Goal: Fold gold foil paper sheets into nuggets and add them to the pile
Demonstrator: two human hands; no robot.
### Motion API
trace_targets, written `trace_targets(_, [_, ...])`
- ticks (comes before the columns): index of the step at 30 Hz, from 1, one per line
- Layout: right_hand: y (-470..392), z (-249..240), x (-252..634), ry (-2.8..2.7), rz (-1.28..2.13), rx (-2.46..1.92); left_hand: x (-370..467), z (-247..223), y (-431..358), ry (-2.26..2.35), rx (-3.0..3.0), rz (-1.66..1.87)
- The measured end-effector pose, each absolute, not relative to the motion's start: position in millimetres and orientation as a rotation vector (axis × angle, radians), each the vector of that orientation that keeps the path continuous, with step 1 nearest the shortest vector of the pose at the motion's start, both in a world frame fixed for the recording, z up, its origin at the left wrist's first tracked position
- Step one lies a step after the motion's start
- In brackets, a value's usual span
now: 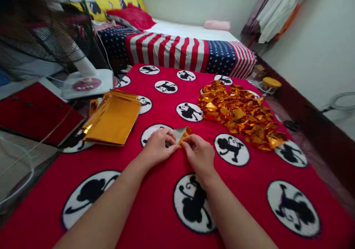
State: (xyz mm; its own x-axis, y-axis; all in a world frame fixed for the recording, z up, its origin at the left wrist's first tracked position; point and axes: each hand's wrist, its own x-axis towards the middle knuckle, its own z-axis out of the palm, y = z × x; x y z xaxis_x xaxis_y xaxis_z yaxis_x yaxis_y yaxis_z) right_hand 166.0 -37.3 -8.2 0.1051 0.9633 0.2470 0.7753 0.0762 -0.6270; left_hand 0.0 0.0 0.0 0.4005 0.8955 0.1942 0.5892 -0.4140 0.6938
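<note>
A small piece of gold foil paper [186, 132], partly folded and showing its pale grey back, is pinched between my two hands just above the red cloth. My left hand [160, 145] is closed on its left side, thumb and fingertips together. On the right edge my right hand [200, 153] pinches it, thumb and index finger close to the left thumb. To the left lies a stack of flat gold foil sheets [113, 118]. A heap of folded gold foil pieces [240, 112] spreads over the cloth at the right.
The red cloth [146, 212] with black monkey figures in white circles covers the table. A fan base [88, 82] and a dark red board [36, 112] are at the left. Behind the table is a bed [177, 51]; a yellow-topped stool [271, 82] stands back right.
</note>
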Motion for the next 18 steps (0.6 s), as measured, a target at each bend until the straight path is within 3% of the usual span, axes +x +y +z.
trace_targets(18, [-35.9,-8.4,163.2,-1.662,0.355,-1.795,1.0,-1.5,3.5,1.288,2.155,0.728])
